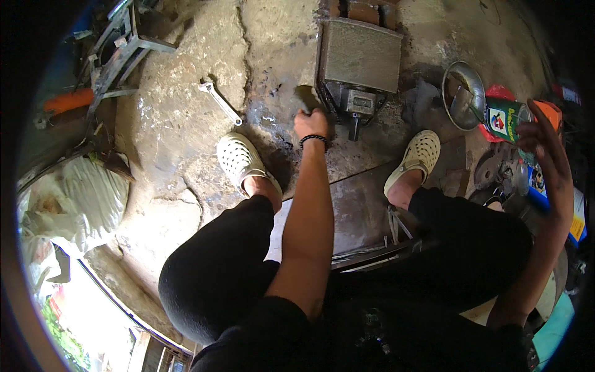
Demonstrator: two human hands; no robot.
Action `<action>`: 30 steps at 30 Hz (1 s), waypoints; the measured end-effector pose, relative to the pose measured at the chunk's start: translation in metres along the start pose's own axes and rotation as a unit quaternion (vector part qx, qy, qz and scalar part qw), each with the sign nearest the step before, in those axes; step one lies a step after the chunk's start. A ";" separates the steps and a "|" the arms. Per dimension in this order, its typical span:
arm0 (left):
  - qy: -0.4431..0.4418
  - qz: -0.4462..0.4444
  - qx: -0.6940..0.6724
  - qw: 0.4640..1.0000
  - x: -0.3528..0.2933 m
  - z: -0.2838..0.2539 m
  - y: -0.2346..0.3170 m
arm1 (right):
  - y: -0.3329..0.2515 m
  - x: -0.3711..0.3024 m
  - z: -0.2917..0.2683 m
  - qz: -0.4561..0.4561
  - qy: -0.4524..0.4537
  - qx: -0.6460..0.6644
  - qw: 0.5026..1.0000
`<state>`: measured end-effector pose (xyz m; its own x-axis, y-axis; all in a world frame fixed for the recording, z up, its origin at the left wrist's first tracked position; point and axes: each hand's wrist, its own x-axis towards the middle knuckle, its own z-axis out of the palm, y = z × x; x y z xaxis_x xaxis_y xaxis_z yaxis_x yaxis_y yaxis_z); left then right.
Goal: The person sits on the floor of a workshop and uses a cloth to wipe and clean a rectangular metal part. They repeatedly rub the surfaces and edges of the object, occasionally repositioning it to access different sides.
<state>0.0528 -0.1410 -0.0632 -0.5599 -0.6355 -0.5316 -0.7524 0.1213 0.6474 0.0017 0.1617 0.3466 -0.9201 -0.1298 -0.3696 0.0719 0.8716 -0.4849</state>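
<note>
My left hand (312, 126) reaches down between my feet, its fingers closed round a dark olive, flat-looking thing (305, 97) that is smeared by motion; its kind cannot be made out. Just to the right of it lies a grimy metal gearbox-like housing (361, 59) with a short shaft (354, 128) pointing toward me. My right hand (546, 139) is raised at the right, fingers apart with nothing visible in them. Behind it stands a green can (501, 123), and left of the can a round metal bowl (476, 93) holds a small item.
An adjustable wrench (220, 103) lies on the stained concrete floor. My feet in pale clogs (238, 158) flank the work. A metal frame (127, 49) stands far left, above a white plastic sack (87, 195). Round metal parts (493, 167) sit at the right.
</note>
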 end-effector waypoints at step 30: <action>-0.022 0.289 0.154 0.945 -0.006 -0.017 0.005 | 0.044 -0.003 -0.009 -0.004 0.026 -0.081 0.996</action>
<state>0.0587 -0.1497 -0.0473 -0.9170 -0.3636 -0.1641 -0.3777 0.6588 0.6507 0.0041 0.2045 0.3331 -0.9393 -0.1154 -0.3230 0.0058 0.9362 -0.3514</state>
